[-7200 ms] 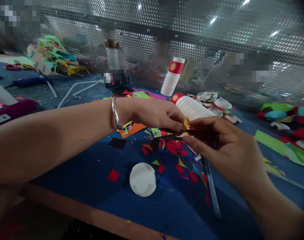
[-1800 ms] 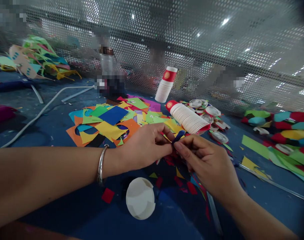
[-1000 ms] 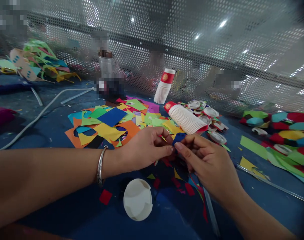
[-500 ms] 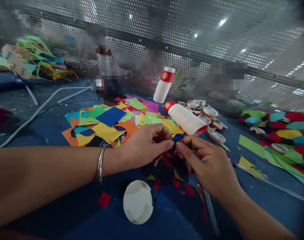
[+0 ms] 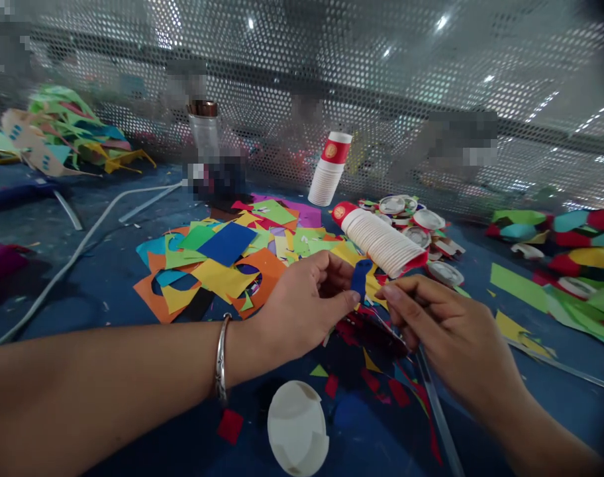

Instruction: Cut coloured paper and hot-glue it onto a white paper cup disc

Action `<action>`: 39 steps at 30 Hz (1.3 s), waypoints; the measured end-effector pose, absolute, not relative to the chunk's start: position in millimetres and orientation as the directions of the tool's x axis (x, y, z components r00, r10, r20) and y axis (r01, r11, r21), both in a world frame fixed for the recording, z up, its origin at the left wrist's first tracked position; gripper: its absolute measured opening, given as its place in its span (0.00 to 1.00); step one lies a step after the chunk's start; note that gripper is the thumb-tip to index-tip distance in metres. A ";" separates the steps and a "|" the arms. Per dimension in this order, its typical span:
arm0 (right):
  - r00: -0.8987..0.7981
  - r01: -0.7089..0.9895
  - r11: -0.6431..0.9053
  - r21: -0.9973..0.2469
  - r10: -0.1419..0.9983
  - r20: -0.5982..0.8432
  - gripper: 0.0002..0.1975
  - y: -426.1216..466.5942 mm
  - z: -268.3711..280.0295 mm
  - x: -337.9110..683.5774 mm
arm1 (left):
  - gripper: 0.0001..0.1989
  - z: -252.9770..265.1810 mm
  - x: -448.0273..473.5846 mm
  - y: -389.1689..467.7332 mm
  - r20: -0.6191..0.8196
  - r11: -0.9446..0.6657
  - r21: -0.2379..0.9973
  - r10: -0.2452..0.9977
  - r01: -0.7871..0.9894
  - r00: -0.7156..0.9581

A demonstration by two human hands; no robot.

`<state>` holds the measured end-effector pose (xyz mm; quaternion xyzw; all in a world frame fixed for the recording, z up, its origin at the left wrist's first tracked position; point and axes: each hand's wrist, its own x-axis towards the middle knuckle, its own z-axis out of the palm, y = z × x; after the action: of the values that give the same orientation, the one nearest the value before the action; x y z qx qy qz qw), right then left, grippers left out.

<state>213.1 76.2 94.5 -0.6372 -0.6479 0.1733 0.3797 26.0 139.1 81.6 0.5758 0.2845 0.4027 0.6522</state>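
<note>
My left hand (image 5: 314, 298), with a silver bracelet at its wrist, pinches a small strip of blue paper (image 5: 362, 278) between thumb and fingers. The strip stands upright and its top looks rounded. Just right of it, my right hand (image 5: 434, 318) is closed in a pinch, apart from the strip. Whether anything sits between those fingertips I cannot make out. Below the hands lies a white paper cup piece (image 5: 298, 427) with a round outline. Dark and red scraps (image 5: 369, 331) lie beneath the fingers, partly hidden.
A heap of coloured paper (image 5: 227, 275) covers the middle of the blue table. Behind it are a tilted stack of paper cups (image 5: 326, 175) and a lying stack (image 5: 384, 242). Cut cup pieces (image 5: 426, 232) lie beside them. A perforated metal screen (image 5: 262, 86) rises behind.
My right hand has let go of the blue paper and moved right. The strip now points upward in my left hand. The view has shifted slightly.
</note>
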 end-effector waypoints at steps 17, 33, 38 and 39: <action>0.028 0.761 0.136 -0.635 0.970 0.242 0.10 75.8 97.6 212.0 | 0.05 91.6 5.2 157.2 -0.006 0.087 0.986 0.874 -0.145 0.486; -0.051 0.778 0.161 -0.607 0.980 0.194 0.08 75.0 103.8 225.7 | 0.08 105.7 -31.9 128.4 -0.069 0.090 0.996 0.873 -0.021 0.483; -0.100 0.835 0.137 -0.533 0.990 0.098 0.09 79.5 102.6 228.8 | 0.10 93.1 -39.7 135.1 -0.090 0.110 0.994 0.909 -0.027 0.406; -0.110 0.841 0.136 -0.523 0.991 0.080 0.09 80.1 102.6 230.0 | 0.10 91.7 -39.4 136.2 -0.089 0.112 0.993 0.910 -0.034 0.404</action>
<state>230.0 80.1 102.6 -0.6330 -0.7235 0.1773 0.2106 -39.4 136.2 91.7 0.5515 0.3974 0.3741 0.6309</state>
